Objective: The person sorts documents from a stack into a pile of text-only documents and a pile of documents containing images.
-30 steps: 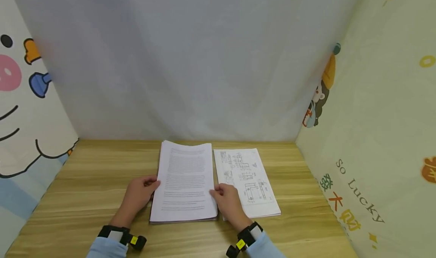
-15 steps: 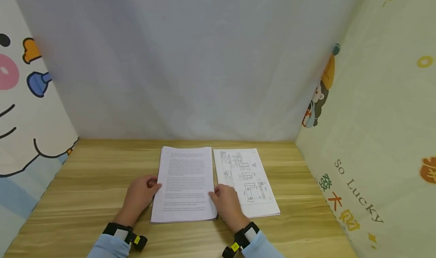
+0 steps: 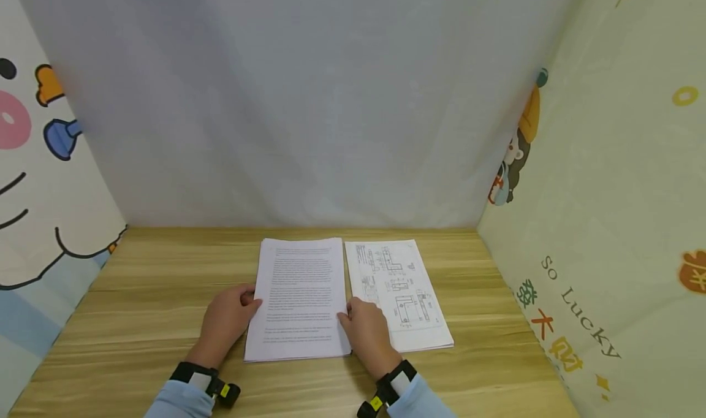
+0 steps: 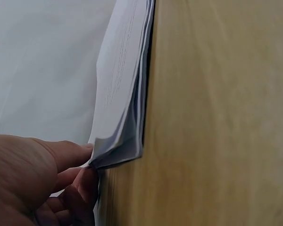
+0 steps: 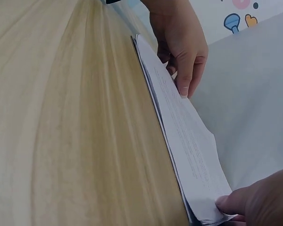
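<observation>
A stack of printed papers [image 3: 298, 298] lies in the middle of the head view, its text facing up. My left hand [image 3: 228, 317] pinches its left edge, thumb on top and the other fingers curled under. On the opposite edge my right hand [image 3: 368, 332] pinches the stack the same way, thumb tip over the top sheet. In the left wrist view the sheets [image 4: 120, 94] fan apart slightly at the held end, next to the left thumb [image 4: 73, 154]. The right wrist view shows both hands on the long edges of the paper stack [image 5: 179, 141].
Just right of the stack lies a second set of sheets [image 3: 416, 307] with technical drawings, partly covered by my right hand. Both rest on a wood-grain table [image 3: 154, 271]. A pale curtain [image 3: 331, 99] hangs behind, and printed cloth walls [image 3: 612, 222] stand at the sides.
The far edge of the stack, bowed and higher a second ago, has come down and looks flatter. Both hands keep their grip at nearly the same places.
</observation>
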The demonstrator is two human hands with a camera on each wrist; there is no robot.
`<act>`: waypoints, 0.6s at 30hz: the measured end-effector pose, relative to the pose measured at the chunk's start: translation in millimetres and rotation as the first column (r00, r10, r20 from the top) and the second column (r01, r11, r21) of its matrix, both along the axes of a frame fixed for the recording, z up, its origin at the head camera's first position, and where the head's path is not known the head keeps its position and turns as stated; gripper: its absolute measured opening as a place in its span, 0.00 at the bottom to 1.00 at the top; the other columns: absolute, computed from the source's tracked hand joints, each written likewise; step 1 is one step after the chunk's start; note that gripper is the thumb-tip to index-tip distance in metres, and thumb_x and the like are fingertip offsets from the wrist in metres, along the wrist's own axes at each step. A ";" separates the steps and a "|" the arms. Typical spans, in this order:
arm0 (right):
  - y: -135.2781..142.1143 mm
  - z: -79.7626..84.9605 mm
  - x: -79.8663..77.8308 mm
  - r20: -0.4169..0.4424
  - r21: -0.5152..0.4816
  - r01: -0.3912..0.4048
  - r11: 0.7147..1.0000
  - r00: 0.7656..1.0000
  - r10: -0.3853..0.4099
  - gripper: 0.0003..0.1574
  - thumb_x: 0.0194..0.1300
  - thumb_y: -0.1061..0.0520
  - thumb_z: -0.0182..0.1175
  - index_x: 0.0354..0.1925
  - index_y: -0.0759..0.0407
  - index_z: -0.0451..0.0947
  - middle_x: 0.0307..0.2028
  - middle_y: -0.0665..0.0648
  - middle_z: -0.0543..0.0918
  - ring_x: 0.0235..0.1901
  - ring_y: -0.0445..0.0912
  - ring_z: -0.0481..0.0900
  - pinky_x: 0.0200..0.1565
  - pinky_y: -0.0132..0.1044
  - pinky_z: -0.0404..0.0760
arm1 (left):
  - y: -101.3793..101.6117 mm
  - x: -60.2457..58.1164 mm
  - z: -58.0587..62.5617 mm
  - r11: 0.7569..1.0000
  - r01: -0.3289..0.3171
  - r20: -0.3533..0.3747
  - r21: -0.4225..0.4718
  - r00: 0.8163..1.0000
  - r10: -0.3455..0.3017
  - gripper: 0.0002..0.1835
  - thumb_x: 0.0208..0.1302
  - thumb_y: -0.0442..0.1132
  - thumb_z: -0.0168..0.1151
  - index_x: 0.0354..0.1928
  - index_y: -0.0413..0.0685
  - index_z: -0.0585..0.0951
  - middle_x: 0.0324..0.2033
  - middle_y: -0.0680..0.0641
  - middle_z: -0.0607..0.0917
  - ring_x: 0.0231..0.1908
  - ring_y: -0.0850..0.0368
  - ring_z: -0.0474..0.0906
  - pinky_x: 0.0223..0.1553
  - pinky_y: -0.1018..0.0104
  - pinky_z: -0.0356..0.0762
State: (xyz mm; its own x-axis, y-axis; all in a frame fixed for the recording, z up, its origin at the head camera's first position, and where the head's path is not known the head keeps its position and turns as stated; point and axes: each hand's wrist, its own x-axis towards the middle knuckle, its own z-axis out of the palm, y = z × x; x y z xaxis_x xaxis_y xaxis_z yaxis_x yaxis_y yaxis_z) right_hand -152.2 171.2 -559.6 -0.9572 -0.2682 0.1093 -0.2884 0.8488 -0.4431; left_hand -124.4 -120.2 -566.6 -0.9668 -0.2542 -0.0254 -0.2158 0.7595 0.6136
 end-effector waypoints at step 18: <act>3.3 -0.7 0.0 -0.023 -0.037 0.012 0.999 1.000 -0.012 0.13 0.67 0.50 0.71 0.38 0.58 0.84 0.25 0.49 0.85 0.20 0.36 0.74 0.22 0.28 0.73 | -1.8 1.8 1.5 0.999 -0.037 -0.011 -0.016 0.999 0.037 0.22 0.68 0.44 0.68 0.59 0.40 0.83 0.39 0.45 0.87 0.35 0.51 0.80 0.34 0.56 0.76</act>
